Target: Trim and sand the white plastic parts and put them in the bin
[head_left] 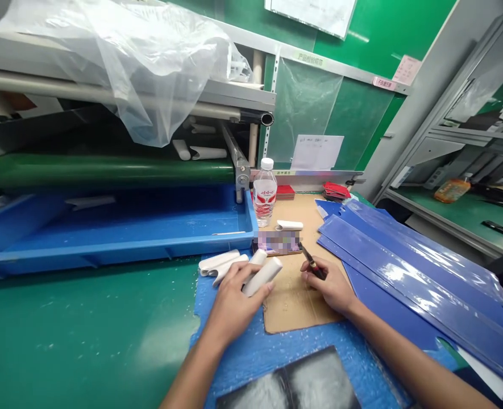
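**Held items.** Left hand point(234, 304): partly closed, fingers wrapped over a white plastic tube point(263, 277), smooth and matte, lying at a slant with its free end toward 2 o'clock. Right hand point(330, 287): thumb and forefinger pinched on a slim dark pen-like tool point(313, 264), kind not certain, its thin tip toward 11 o'clock.

**Work surface** (clock taken from the hands, 12 facing away from the person). Both hands sit over a blue textured mat point(251, 352), the right also above a cardboard sheet point(291, 298) lying on it. At 11 o'clock, just beside the left hand, lie more curved white plastic pieces point(221, 262). At 12 o'clock, on the cardboard, are a phone-sized blurred object point(277, 242) and a short white piece point(289, 225).

**Around.** 12 o'clock, farther: a water bottle point(265, 193), with stacked red cards point(285, 192) just beside it and a second red stack point(335, 191) to its right. 3 o'clock: long glossy blue panels point(417, 267), overlapping the cardboard's right edge. 10 o'clock: a blue plastic tray point(119, 250) on a green workbench point(84, 324). Behind the tray runs a green roller point(106, 173), with clear plastic sheeting point(119, 62) draped above. 6 o'clock: a dark pad point(285, 380) on the mat.
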Demonstrator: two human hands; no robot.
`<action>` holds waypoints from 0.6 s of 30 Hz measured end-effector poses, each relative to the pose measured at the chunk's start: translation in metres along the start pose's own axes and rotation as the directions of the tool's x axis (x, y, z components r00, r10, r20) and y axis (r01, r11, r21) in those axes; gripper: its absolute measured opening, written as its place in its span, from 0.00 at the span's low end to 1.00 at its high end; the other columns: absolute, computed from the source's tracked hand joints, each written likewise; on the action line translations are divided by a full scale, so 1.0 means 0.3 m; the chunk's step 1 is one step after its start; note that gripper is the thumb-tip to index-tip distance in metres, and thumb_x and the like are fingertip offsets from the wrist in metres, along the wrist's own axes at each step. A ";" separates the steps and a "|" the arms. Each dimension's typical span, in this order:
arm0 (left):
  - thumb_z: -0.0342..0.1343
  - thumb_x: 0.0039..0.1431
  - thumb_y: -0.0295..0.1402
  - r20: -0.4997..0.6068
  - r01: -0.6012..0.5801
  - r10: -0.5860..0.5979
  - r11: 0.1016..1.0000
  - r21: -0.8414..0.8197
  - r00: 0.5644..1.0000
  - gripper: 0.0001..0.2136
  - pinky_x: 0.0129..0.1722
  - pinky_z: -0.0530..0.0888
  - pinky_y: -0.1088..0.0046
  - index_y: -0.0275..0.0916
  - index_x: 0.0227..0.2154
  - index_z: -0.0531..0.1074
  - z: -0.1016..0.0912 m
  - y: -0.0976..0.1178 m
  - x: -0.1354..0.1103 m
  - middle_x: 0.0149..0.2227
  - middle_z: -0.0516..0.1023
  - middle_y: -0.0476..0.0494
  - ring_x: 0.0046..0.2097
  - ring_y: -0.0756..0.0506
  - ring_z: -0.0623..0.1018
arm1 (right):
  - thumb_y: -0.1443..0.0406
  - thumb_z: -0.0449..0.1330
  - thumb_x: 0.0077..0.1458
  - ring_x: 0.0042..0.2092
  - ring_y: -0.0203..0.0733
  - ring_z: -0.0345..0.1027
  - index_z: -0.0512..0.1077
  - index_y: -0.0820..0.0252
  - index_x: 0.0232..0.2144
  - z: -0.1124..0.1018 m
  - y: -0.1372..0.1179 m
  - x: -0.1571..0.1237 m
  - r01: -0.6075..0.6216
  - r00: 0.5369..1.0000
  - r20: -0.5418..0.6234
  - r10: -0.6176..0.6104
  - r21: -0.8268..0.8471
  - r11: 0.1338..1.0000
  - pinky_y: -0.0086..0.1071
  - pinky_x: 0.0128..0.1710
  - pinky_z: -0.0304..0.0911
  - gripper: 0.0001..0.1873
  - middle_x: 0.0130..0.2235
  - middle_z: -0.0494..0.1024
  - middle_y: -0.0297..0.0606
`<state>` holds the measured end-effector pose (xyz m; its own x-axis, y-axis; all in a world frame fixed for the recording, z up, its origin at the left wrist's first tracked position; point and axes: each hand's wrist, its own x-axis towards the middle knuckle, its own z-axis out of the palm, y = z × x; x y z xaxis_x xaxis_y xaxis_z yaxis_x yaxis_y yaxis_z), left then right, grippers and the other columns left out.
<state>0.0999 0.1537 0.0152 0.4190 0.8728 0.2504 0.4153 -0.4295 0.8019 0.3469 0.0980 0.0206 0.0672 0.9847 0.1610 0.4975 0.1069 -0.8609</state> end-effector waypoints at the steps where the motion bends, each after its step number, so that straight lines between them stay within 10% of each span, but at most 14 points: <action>1: 0.62 0.59 0.39 0.007 -0.017 0.017 1.000 0.014 1.000 0.11 0.55 0.69 0.56 0.47 0.44 0.75 -0.001 -0.001 -0.001 0.50 0.73 0.43 0.53 0.37 0.74 | 0.61 0.59 0.57 0.27 0.37 0.61 0.72 0.61 0.32 -0.001 -0.010 0.008 0.010 1.000 0.028 -0.009 -0.014 1.000 0.29 0.28 0.58 0.07 0.26 0.69 0.30; 18: 0.63 0.59 0.35 0.127 -0.267 0.255 0.959 0.091 0.959 0.12 0.57 0.71 0.61 0.50 0.46 0.76 -0.019 0.047 -0.036 0.56 0.69 0.43 0.58 0.38 0.72 | 0.70 0.60 0.56 0.39 0.45 0.68 0.73 0.59 0.43 -0.021 0.011 0.015 0.202 0.979 0.053 -0.195 -0.245 0.948 0.35 0.39 0.62 0.11 0.38 0.76 0.39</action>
<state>0.0965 0.1397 0.0269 0.6099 0.6979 0.3754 0.3600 -0.6661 0.6532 0.3545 0.1017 0.0214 -0.0766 0.9509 0.2997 0.6973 0.2659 -0.6656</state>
